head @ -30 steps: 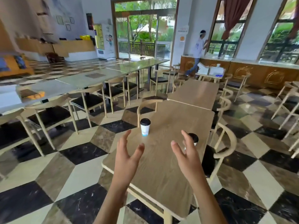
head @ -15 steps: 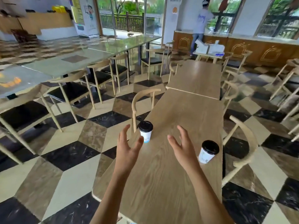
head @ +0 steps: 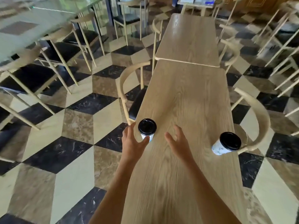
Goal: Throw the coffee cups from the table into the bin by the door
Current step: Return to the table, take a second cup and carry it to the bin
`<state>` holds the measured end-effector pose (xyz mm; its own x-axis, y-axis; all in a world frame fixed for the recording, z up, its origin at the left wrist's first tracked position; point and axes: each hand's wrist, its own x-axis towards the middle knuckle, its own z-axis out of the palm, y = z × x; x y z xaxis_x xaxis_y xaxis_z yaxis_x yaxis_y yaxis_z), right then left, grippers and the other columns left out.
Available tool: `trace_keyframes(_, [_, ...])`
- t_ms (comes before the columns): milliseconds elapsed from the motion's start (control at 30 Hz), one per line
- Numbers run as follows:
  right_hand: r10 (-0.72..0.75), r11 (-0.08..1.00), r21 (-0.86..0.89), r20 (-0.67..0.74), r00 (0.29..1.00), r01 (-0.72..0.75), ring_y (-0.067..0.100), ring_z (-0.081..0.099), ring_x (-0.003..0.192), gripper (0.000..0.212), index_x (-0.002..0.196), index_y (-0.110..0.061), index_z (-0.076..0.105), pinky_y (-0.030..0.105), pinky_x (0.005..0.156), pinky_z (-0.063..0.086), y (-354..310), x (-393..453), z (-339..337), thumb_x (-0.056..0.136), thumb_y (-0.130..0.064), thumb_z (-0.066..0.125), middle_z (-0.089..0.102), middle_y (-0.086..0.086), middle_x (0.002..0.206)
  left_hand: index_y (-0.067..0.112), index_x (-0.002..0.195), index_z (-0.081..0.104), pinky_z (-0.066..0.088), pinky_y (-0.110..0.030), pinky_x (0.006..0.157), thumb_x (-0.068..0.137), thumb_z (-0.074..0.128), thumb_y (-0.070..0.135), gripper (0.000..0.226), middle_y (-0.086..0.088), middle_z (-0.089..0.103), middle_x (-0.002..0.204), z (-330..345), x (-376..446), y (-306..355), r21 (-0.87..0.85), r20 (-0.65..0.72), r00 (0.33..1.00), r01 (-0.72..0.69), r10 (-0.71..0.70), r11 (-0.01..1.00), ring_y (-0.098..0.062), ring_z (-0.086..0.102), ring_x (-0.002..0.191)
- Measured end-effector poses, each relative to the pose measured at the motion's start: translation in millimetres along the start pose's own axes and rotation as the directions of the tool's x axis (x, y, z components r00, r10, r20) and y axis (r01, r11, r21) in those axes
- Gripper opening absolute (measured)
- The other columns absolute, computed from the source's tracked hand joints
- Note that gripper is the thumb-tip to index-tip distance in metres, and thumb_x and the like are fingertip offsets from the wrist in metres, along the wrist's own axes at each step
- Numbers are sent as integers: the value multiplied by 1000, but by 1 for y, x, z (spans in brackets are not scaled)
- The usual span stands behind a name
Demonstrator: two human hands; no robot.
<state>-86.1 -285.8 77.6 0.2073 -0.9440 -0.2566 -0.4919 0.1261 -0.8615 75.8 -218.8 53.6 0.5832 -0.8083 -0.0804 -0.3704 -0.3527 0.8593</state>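
Reaching for near cup (head: 146, 130) | left hand (head: 133, 143) open, cupped around it, grasping nothing | right hand (head: 178, 143) open, empty | wrap below lid, keep upright

Pale, matt wood-grain worktop (head: 186, 97); white paper cups (head: 218, 148) under glossy black plastic lids (head: 147, 126); polished marble-look floor (head: 77, 126); light wooden chairs (head: 129, 81) with black padded seats; glass-topped table (head: 40, 18) far left.
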Motion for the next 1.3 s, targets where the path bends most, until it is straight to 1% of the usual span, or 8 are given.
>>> trace_keyframes(233, [118, 993, 23, 63, 991, -120, 27, 37, 142, 68, 152, -17, 27, 45, 114, 33, 21, 35, 27, 95, -42, 54, 33, 5, 158, 26, 148, 39, 41, -47, 103, 73, 82, 34, 87, -7, 40, 149, 39, 43, -11, 172, 91, 995, -49, 34, 984, -32, 40, 133])
trace_keyframes(433, [173, 984, 20, 83, 981, -175, 25, 38, 142, 69, 151, -21, 27, 44, 112, 37, 34, 52, 44, 93, -49, 52, 36, 4, 157, 19, 156, 29, 32, -50, 115, 73, 84, 38, 101, -11, 30, 157, 60, 67, -15, 238, 135, 991, -25, -8, 971, -34, 29, 143])
trace_keyframes(700, [194, 980, 26, 88, 977, -197, 23, 39, 142, 71, 151, -24, 29, 46, 113, 35, 41, 64, 54, 91, -56, 49, 38, 1, 156, 8, 144, 46, 42, -53, 106, 70, 87, 25, 86, -15, 48, 141, 67, 76, -16, 249, 89, 996, -37, 15, 968, -36, 46, 131])
trace_keyframes(767, [201, 978, 40, 89, 976, -205, 22, 38, 142, 68, 151, -23, 29, 44, 114, 34, 41, 66, 55, 92, -51, 50, 38, 1, 156, 8, 145, 46, 46, -51, 103, 71, 87, 24, 86, -15, 49, 141, 66, 78, -14, 210, 72, 997, -10, -6, 978, -34, 49, 129])
trace_keyframes(900, [195, 979, 53, 65, 979, -198, 21, 42, 139, 62, 150, -23, 32, 39, 110, 36, 40, 63, 50, 94, -44, 51, 42, 1, 153, 19, 147, 44, 46, -37, 97, 73, 83, 32, 85, -7, 51, 140, 54, 78, -5, 34, 75, 991, 111, -113, 993, -25, 52, 127])
trace_keyframes(1033, [180, 981, 70, 25, 983, -181, 20, 47, 134, 59, 148, -22, 34, 27, 97, 36, 38, 60, 42, 94, -39, 53, 48, 2, 148, 25, 142, 52, 50, -38, 102, 65, 78, 45, 83, 6, 64, 125, 34, 77, 7, -217, 142, 964, 253, -226, 943, -16, 59, 120])
trace_keyframes(1167, [150, 980, 137, -49, 987, -142, 23, 49, 131, 60, 147, -16, 35, 31, 101, 40, 31, 48, 22, 93, -34, 57, 49, 2, 144, 26, 137, 57, 52, -41, 101, 63, 78, 51, 80, 1, 67, 123, 23, 66, 25, -346, 218, 959, 251, -182, 904, -17, 63, 116])
trace_keyframes(1300, [156, 962, 251, -190, 969, -105, 21, 54, 122, 55, 141, -13, 42, 37, 101, 45, 29, 27, -9, 91, -24, 63, 53, -1, 129, 29, 134, 59, 52, -44, 101, 64, 78, 51, 75, 1, 67, 124, 31, 41, 50, -416, 297, 949, 230, -108, 880, -18, 63, 117])
